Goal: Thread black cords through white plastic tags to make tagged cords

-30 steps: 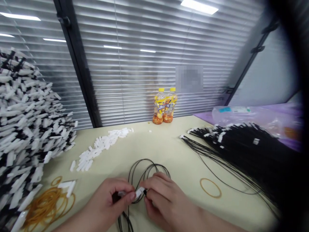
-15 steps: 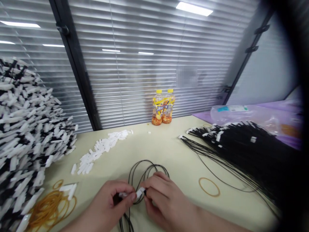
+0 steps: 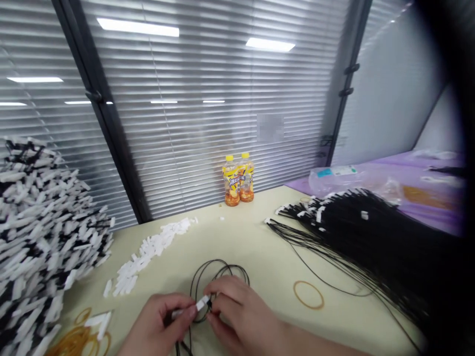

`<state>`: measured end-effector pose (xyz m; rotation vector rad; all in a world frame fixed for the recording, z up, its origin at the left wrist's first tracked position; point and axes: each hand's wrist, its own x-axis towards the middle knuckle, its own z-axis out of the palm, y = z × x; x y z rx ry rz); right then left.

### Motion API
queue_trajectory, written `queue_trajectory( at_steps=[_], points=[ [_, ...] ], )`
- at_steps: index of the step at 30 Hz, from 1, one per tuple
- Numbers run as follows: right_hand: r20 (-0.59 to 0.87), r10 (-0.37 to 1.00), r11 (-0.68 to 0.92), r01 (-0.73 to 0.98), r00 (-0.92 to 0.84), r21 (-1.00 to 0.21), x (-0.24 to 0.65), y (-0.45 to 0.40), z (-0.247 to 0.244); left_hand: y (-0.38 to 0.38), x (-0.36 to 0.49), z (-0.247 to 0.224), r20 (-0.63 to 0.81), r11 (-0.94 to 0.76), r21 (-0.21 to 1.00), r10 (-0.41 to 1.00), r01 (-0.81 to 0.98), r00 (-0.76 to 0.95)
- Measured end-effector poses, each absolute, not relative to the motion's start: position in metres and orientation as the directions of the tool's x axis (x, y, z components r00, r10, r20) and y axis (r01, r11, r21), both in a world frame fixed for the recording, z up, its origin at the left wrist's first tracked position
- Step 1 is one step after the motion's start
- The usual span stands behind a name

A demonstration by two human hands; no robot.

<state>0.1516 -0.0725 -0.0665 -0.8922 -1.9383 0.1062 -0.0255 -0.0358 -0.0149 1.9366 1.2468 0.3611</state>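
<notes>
Left hand (image 3: 158,324): gripping white plastic tab (image 3: 202,302) between thumb and fingers.
Right hand (image 3: 243,314): closed on black cord coil (image 3: 218,271), against the tab.

On a table (image 3: 252,252), the left hand (image 3: 156,321) holds a plastic tag (image 3: 202,302) against a coil of cord (image 3: 218,269) under the right hand (image 3: 241,311). Left of the hands lie a strip of loose tags (image 3: 148,249) and, nearer the table edge, rubber bands (image 3: 79,341), with a heap of tagged cords (image 3: 40,222) farther left. To the right sit a single rubber band (image 3: 308,295) and a large cord bundle (image 3: 363,237), a plastic bag (image 3: 334,178) behind it. Straight ahead, two bottles (image 3: 237,180) stand before window blinds (image 3: 208,123).
</notes>
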Motion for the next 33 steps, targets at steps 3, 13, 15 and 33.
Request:
queue_trajectory(
  at_steps=[3, 13, 15, 33],
  points=[
    [0.691, 0.686, 0.687, 0.513, -0.227, -0.514, 0.155, -0.073, -0.067, -0.031, -0.030, -0.017, -0.122, -0.167, 0.801, 0.894, 0.575, 0.431],
    [0.651, 0.744, 0.582, 0.334, 0.148, -0.741, 0.158, -0.071, -0.069, -0.021, -0.035, -0.015, -0.062, 0.055, 0.997, 0.987, 0.050, 0.146],
    [0.570, 0.801, 0.529, 0.231, 0.182, -0.817, 0.158, -0.064, -0.070, -0.021, -0.036, -0.007, -0.094, 0.095, 0.995, 0.988, 0.000, 0.125],
    [0.217, 0.886, -0.079, -0.594, -0.409, -0.801, 0.184, -0.042, -0.074, -0.080, -0.001, 0.076, -0.172, 0.174, 0.985, 0.962, 0.011, 0.214]
  ],
)
